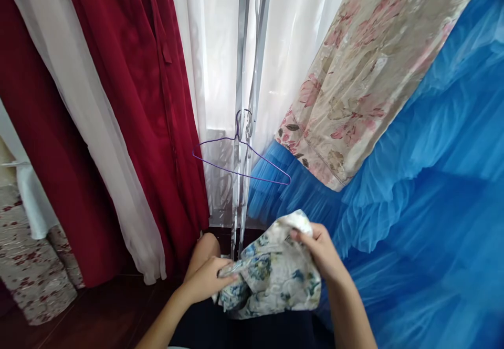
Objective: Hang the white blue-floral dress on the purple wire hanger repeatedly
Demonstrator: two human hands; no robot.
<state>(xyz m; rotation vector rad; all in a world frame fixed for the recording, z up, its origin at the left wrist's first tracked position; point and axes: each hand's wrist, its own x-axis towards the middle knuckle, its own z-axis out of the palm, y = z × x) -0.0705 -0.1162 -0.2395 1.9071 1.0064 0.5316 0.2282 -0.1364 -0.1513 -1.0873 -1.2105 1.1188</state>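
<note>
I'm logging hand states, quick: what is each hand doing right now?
Left hand: closed, holding one side of the floral cloth.
Right hand: closed, thumb over the same cloth near its upper edge.

both hands [208, 279] [323, 249] hold floral cloth [285, 283]

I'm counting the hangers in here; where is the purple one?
In the head view, the purple hanger hangs just left of centre, at the grey metal poles, between the red fabric and the blue tulle, above the blue-floral cloth.
</note>
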